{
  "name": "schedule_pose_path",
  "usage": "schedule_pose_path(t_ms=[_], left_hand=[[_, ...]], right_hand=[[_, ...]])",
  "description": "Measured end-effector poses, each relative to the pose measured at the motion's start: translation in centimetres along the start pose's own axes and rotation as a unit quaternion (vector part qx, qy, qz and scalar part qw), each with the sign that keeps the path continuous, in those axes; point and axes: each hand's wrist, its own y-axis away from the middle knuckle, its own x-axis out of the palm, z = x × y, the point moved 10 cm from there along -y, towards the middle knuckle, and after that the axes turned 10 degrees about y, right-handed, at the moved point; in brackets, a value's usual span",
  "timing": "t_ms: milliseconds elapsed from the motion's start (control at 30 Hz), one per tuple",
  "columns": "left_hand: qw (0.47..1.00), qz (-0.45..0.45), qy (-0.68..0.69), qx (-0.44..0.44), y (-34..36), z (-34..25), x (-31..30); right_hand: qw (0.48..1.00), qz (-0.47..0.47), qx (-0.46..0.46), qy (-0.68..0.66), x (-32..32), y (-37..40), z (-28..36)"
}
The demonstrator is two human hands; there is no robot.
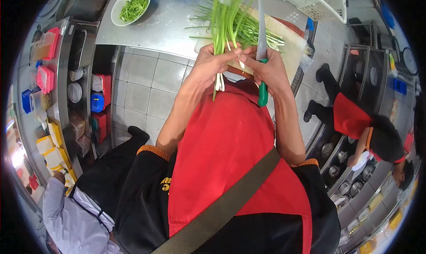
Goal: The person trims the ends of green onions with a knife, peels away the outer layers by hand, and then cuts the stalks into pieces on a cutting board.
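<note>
My left hand (216, 61) is closed around a bunch of green onions (219, 25), with the white root ends hanging below the fingers and the green tops pointing up over the counter. My right hand (268, 70) grips a knife (262, 30) by its green handle, blade upright and pointing away from me. The right thumb and fingertips also meet my left fingers at the white end of one stalk. Behind the blade, more green onions (253, 30) lie on a white cutting board (288, 54). A white bowl (130, 7) of cut green pieces stands at the counter's left.
The steel counter (173, 14) runs along the far side, with a white plastic crate (326, 3) at its right. Shelves with containers (97, 102) line the left. One person in a white top (73, 214) is at lower left; another in a red apron (350, 116) bends by the right racks.
</note>
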Motion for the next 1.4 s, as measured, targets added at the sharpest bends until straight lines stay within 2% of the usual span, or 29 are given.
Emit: schedule_pose_path(t_ms=[67,133,167,200,267,467,567,833,1133,1233,1300,1400], left_hand=[[0.997,-0.041,0.035,0.062,0.0,-1.3,-0.7],[0.995,-0.038,0.056,0.076,0.3,-2.2,-0.4],[0.993,-0.032,0.076,0.09,0.3,-2.6,-0.2],[0.993,-0.032,0.076,0.089,0.3,-2.6,0.0],[0.993,-0.054,0.043,0.099,0.4,-2.6,0.0],[0.985,-0.078,0.059,0.142,0.7,-3.6,0.5],[0.988,-0.066,-0.019,0.135,0.5,-3.3,0.5],[0.987,-0.046,0.019,0.151,1.3,-3.9,1.9],[0.984,-0.024,-0.02,0.175,1.6,-4.2,2.6],[0.981,-0.011,-0.036,0.189,1.9,-4.4,3.1],[0.981,-0.008,-0.041,0.191,2.1,-4.6,3.5],[0.978,0.0,-0.048,0.205,2.5,-4.9,4.1]], right_hand=[[0.999,-0.031,-0.012,0.029,-0.5,0.6,0.2],[0.999,-0.025,-0.038,-0.019,-0.6,0.9,-0.5],[0.992,-0.004,-0.095,-0.077,-0.1,1.3,0.4],[0.992,-0.005,-0.095,-0.077,0.2,1.6,0.3],[0.991,-0.025,-0.112,-0.062,0.4,2.3,0.6],[0.987,-0.077,-0.136,0.022,-0.1,2.4,1.4],[0.984,-0.09,-0.149,0.028,-0.2,2.4,1.7],[0.986,-0.064,-0.15,-0.043,0.3,2.6,2.4],[0.98,-0.08,-0.182,-0.006,0.1,2.9,3.1],[0.977,-0.099,-0.182,0.042,0.0,3.1,3.4],[0.961,-0.144,-0.218,0.09,-0.1,3.5,4.1],[0.963,-0.143,-0.215,0.079,0.1,3.5,4.1]])
